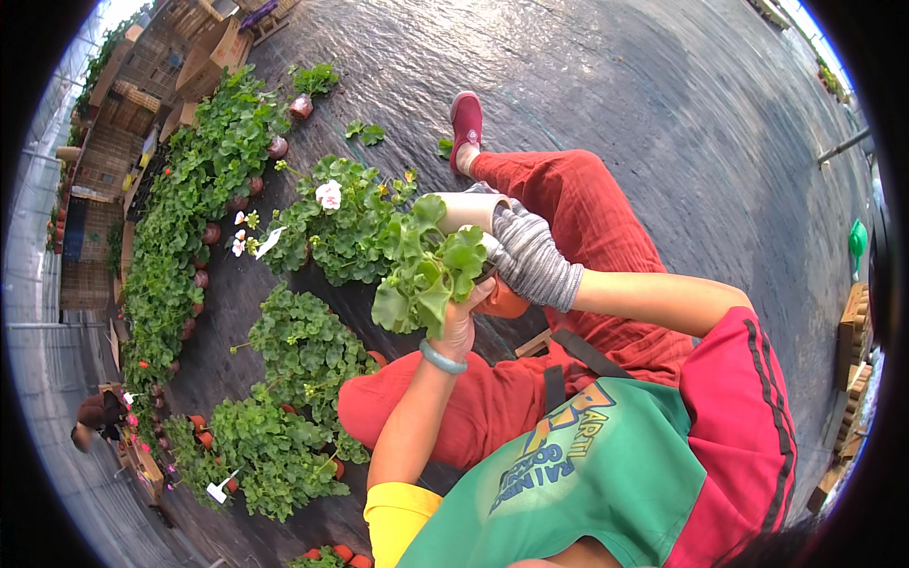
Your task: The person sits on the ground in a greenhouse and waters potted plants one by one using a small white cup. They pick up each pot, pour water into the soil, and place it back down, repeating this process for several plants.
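Observation:
My left hand [460, 330], bare and with a pale bangle at the wrist, grips a potted geranium [426, 273] by its pot. The leaves hide most of that pot; only a dark edge shows. A grey knitted glove covers my right hand [536, 255], which closes around a beige tube [465, 211] just behind the leaves. Its fingertips show past the tube's far side. Under both hands an orange pot [503, 302] is partly visible. Bushy geraniums stand close by on the left, one with a pale pink flower [329, 194].
A long row of potted plants [192, 192] curves along the left. Cardboard boxes [213, 60] and crates stand behind it, and a person [99, 419] bends at far left. Black ground fabric [639, 106] covers the floor. Boxes of tubes [856, 334] line the right edge.

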A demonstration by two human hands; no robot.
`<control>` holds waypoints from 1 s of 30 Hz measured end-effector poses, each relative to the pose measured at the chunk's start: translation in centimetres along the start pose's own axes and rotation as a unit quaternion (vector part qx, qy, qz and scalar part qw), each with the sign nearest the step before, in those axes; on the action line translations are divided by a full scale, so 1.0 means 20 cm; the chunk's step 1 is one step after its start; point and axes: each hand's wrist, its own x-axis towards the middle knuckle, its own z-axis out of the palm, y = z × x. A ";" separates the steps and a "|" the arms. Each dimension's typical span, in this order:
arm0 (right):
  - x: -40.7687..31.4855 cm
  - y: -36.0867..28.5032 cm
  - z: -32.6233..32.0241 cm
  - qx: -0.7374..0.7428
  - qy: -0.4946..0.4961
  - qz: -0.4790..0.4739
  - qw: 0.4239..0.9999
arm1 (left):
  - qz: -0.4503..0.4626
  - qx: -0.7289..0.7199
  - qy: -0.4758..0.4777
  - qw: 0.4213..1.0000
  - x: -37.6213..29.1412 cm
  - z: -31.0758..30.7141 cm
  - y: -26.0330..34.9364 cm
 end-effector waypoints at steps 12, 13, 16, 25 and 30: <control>0.05 0.13 -0.08 0.535 -0.039 0.131 0.834 | -0.076 -0.229 -0.011 0.970 -0.03 -0.04 0.07; 0.04 0.15 -0.10 0.569 -0.048 0.130 0.811 | -0.079 -0.266 -0.032 0.960 -0.03 -0.05 0.07; -0.05 0.18 -0.06 0.327 -0.063 0.019 0.943 | -0.106 -0.309 -0.065 0.943 -0.05 -0.08 0.08; -0.02 0.05 -0.22 0.470 -0.210 0.097 0.852 | -0.132 -0.258 -0.087 0.953 -0.08 -0.09 0.05; -0.08 -0.05 -0.25 0.481 -0.242 0.138 0.832 | -0.132 -0.127 -0.110 0.977 -0.06 -0.05 0.08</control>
